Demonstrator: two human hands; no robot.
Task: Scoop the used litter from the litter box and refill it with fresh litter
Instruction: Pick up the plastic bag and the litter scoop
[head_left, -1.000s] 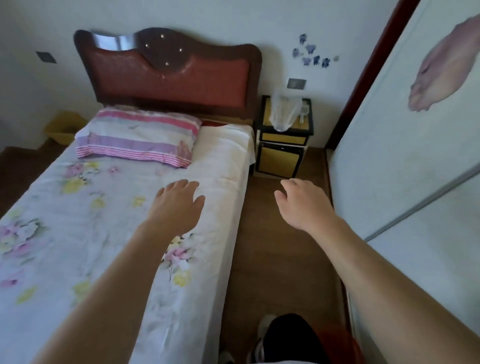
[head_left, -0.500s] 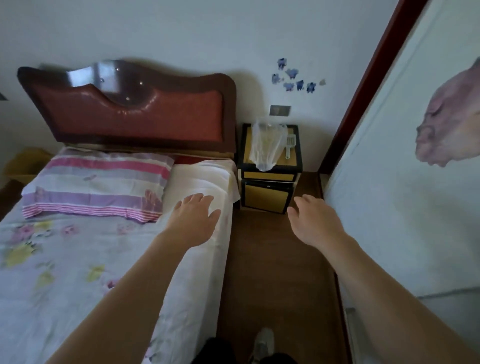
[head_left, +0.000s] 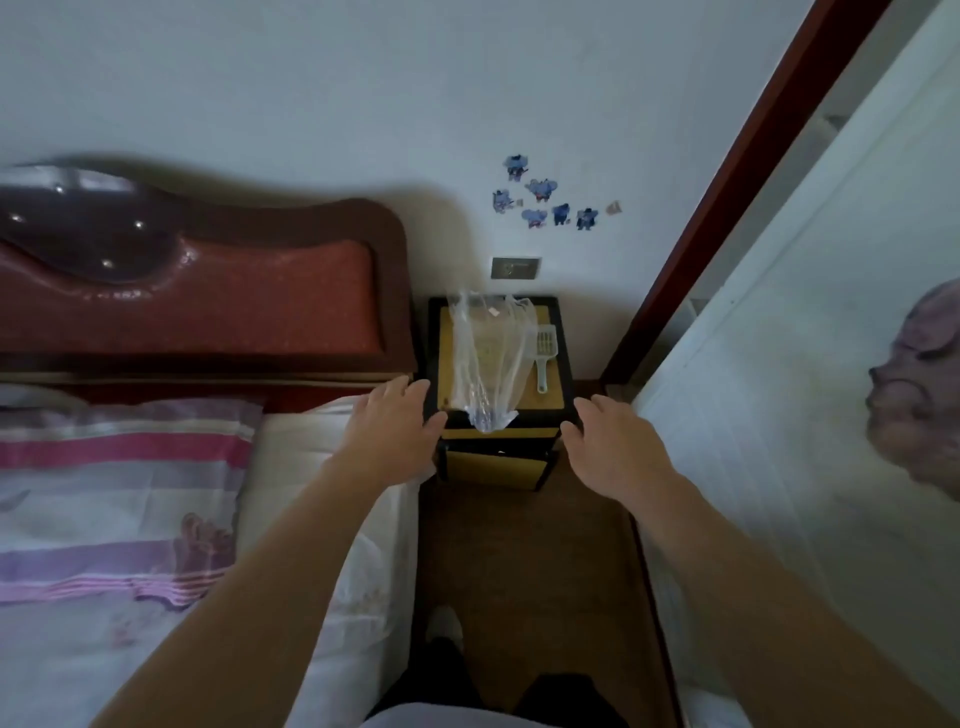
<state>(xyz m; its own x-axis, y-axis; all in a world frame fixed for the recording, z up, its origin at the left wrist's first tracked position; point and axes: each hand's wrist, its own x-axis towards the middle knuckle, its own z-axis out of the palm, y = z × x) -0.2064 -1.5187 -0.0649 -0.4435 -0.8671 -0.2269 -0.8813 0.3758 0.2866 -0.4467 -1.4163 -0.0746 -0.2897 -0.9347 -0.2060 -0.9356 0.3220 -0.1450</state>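
A pale green litter scoop (head_left: 545, 354) lies on top of a small black and yellow nightstand (head_left: 557, 332) against the far wall. Beside the scoop a clear plastic bag (head_left: 487, 358) drapes over the nightstand's front edge. My left hand (head_left: 390, 428) hovers by the nightstand's left front corner, fingers spread, holding nothing. My right hand (head_left: 608, 439) hovers by its right front corner, also spread and empty. No litter box is in view.
A bed (head_left: 124, 519) with a striped pillow (head_left: 114, 488) and a red padded headboard (head_left: 197, 291) fills the left. A white wardrobe door (head_left: 810, 395) stands on the right. A narrow brown floor strip (head_left: 524, 561) runs between them to the nightstand.
I have moved forward along the floor strip; the nightstand is much closer, and both hands now reach its front corners. Both hands stay empty.
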